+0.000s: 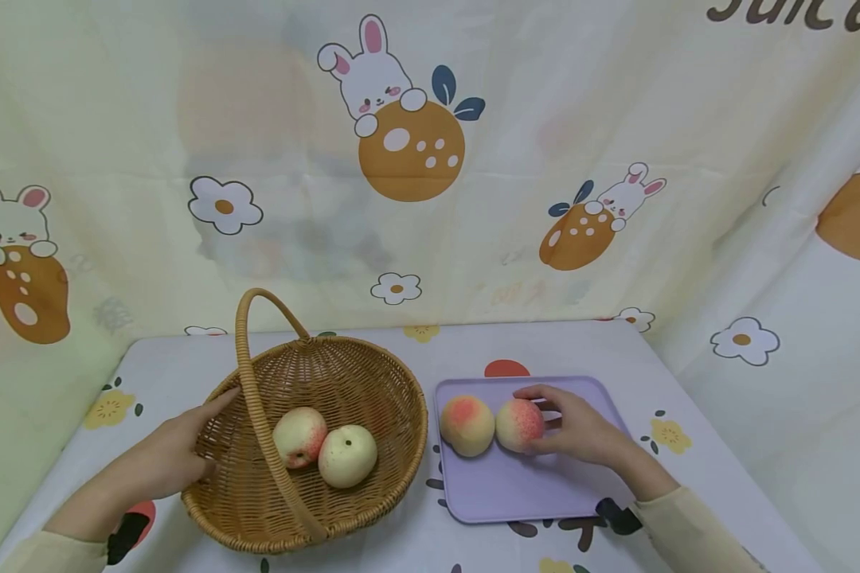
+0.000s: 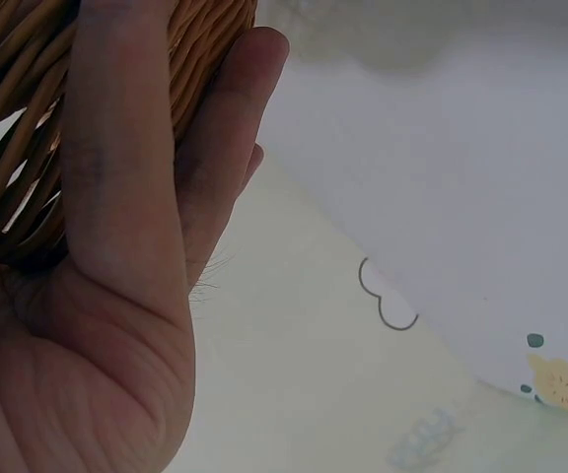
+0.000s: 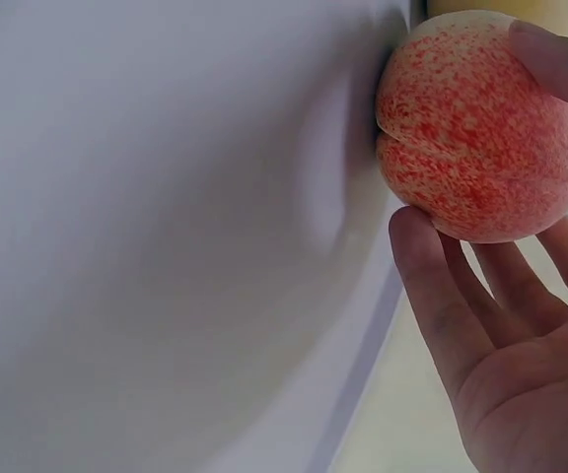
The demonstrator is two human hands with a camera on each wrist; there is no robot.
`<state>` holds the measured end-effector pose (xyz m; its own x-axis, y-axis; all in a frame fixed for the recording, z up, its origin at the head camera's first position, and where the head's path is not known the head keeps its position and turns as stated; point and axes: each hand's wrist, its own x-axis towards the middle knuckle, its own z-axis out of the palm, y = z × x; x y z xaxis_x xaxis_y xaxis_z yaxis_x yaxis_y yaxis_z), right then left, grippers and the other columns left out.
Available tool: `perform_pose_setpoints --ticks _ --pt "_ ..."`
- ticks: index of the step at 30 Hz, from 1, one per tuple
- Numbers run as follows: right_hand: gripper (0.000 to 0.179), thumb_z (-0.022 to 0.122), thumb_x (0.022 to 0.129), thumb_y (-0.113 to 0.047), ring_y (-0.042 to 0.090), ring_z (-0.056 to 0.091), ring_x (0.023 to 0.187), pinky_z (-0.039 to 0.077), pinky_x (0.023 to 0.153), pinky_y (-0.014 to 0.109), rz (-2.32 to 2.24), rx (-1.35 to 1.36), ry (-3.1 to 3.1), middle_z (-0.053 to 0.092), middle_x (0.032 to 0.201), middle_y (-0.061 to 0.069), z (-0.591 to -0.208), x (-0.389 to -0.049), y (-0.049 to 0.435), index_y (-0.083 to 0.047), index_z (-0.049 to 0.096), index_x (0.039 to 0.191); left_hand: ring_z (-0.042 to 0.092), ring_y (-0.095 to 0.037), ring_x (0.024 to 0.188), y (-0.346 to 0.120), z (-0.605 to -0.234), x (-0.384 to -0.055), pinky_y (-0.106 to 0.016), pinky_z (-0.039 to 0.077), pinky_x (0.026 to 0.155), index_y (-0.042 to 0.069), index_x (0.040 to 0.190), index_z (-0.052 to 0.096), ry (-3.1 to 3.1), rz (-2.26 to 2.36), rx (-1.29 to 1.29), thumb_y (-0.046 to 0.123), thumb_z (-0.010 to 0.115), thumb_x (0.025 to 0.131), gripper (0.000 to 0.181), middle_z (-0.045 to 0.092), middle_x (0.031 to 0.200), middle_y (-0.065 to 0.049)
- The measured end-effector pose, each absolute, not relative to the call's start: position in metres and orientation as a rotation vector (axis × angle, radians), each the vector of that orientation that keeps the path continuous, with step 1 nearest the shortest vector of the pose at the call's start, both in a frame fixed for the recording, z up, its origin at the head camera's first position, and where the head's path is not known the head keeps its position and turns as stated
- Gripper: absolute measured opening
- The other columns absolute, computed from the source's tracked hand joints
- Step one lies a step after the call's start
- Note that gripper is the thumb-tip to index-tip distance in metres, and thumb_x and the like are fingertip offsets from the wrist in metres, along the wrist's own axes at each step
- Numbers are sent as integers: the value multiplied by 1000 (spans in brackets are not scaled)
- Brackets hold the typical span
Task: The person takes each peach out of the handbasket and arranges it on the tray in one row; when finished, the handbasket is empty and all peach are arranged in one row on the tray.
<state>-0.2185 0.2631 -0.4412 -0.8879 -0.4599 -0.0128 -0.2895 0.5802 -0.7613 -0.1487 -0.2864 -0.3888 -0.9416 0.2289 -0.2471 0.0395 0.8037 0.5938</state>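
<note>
At the left a woven wicker basket [image 1: 394, 485] with an arched handle holds two pale, red-blushed peaches, one whiter peach [image 1: 347, 456] and one redder peach [image 1: 300, 437]. My left hand [image 1: 168, 450] holds the basket's left rim; the left wrist view shows its fingers [image 2: 126, 148] along the wickerwork. On a lilac tray [image 1: 523, 497] my right hand [image 1: 580, 428] grips a red-speckled peach [image 1: 519, 425], thumb on one side and fingers on the other. The right wrist view shows this peach [image 3: 481, 128] close up. Touching or nearly touching it is a yellow-orange peach [image 1: 467, 426].
The table [image 1: 179, 366] has a white cloth printed with fruit and flowers. A cream curtain [image 1: 279, 119] with rabbit prints hangs behind and at both sides. The basket's handle [image 1: 247, 350] rises well above its rim. A narrow strip of cloth separates basket and tray.
</note>
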Motion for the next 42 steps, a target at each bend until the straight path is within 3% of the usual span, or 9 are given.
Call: perform_pose_setpoints --ticks 6,11,19,26,30,42 --pt "80 92 72 -24 38 54 127 49 99 49 -1154 -619 2644 58 138 12 -439 -217 262 -4 54 140 33 -61 134 -286 -388 -149 -60 48 91 0 160 21 2682 863 206 -10 71 72 102 27 152 -41" --pt "91 91 74 -31 38 49 133 40 106 56 -1211 -737 2722 50 148 10 -411 -216 242 -11 44 150 32 -62 134 -286 -389 -150 -62 47 92 0 160 20 2681 855 202 -10 71 72 102 27 152 -42" --pt "102 90 76 -20 29 40 142 35 112 51 -1545 -998 2526 35 159 -3 -370 -212 167 -26 30 159 35 -61 132 -288 -391 -150 -53 52 86 -2 159 22 2685 870 204 -11 71 71 101 29 150 -43" --pt "111 92 74 -28 21 37 144 35 112 46 -1479 -1097 2375 30 160 -11 -368 -204 102 -34 23 160 36 -60 133 -287 -390 -150 -55 51 87 -1 159 22 2692 869 212 -11 71 70 102 29 151 -42" --pt "113 91 73 -36 20 35 143 36 112 49 -1353 -1124 2358 28 160 -9 -371 -201 73 -35 20 161 36 -60 133 -287 -391 -150 -52 53 84 -2 159 22 2691 888 218 -11 71 70 102 29 151 -42" --pt "118 89 72 -49 15 30 146 30 115 40 -975 -1170 2443 29 161 -2 -377 -198 31 -23 18 163 34 -60 134 -289 -393 -149 -56 51 88 -4 158 24 2709 908 259 -13 68 69 100 31 150 -42"
